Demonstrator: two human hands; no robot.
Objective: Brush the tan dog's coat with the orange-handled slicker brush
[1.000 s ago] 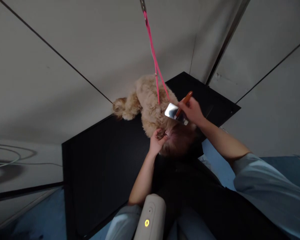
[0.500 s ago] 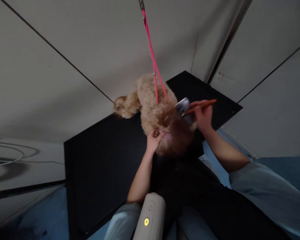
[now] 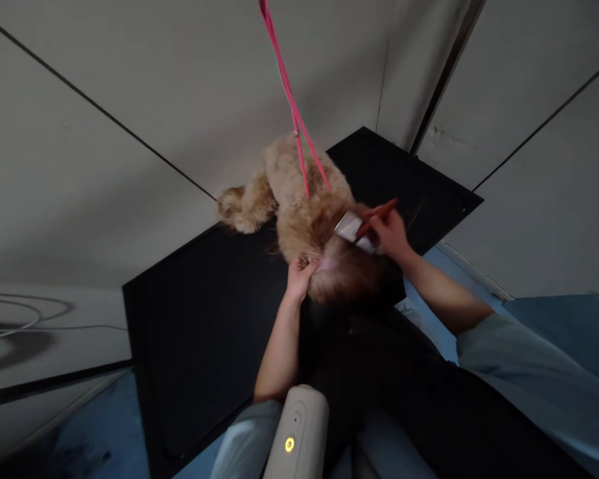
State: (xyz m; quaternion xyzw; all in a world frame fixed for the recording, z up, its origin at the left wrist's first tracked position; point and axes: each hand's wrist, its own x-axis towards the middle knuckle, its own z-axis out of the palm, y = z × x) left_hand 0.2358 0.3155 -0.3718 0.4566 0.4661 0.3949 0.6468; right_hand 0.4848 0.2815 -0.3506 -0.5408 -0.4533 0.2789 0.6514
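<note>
A light-brown, curly-coated dog (image 3: 299,173) is on the black grooming table (image 3: 219,319), with a pink grooming loop (image 3: 287,83) running up from it. My left hand (image 3: 302,274) is closed on a tuft of the dog's fur at its near end, and pinkish skin shows beside the thumb. In my right hand (image 3: 390,233) is a slicker brush (image 3: 349,227) with an orange-brown handle, gripped in the fingers. The brush head lies against the fur to the right of my left hand. The dog's face is hidden or blurred.
A pale panelled wall (image 3: 130,80) stands right behind the table. Thin cables (image 3: 54,326) hang at the left. A white device (image 3: 299,426) with a lit yellow ring sits low in front of me. The floor (image 3: 100,426) is blue.
My right hand has moved the brush leftward and slightly down over the fur, closer to my left hand. My left hand keeps its hold. The whole view has shifted slightly.
</note>
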